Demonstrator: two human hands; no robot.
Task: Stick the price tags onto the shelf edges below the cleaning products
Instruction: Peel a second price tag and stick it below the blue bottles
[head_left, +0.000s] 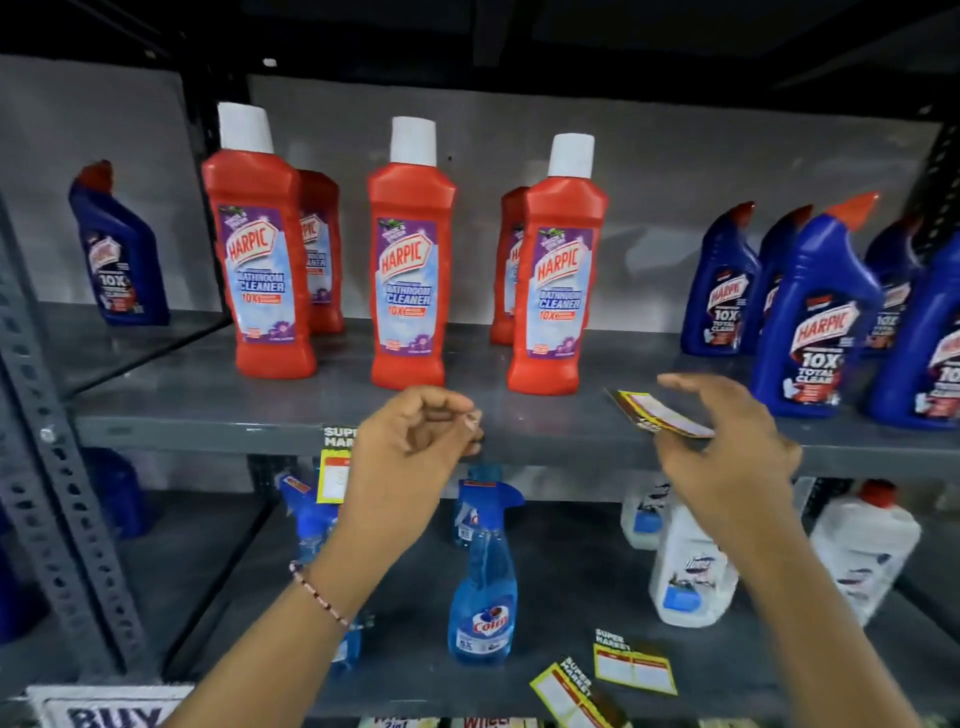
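Observation:
My right hand (722, 457) holds a yellow and black price tag (660, 418) tilted flat, just above the grey shelf edge (545, 436) and below the right red Harpic bottle (558, 270). My left hand (415, 457) is at the shelf edge below the middle red bottle (410, 260), with fingertips pinched on something small that I cannot make out. One price tag (336, 462) hangs stuck on the shelf edge, half hidden behind my left hand. Loose price tags (631, 665) lie on the lower shelf at the front.
Blue Harpic bottles (815, 322) stand at the right of the upper shelf, one (117, 249) at the far left. Blue spray bottles (483, 582) and white bottles (691, 566) fill the lower shelf. A slotted grey upright (47, 457) runs down the left.

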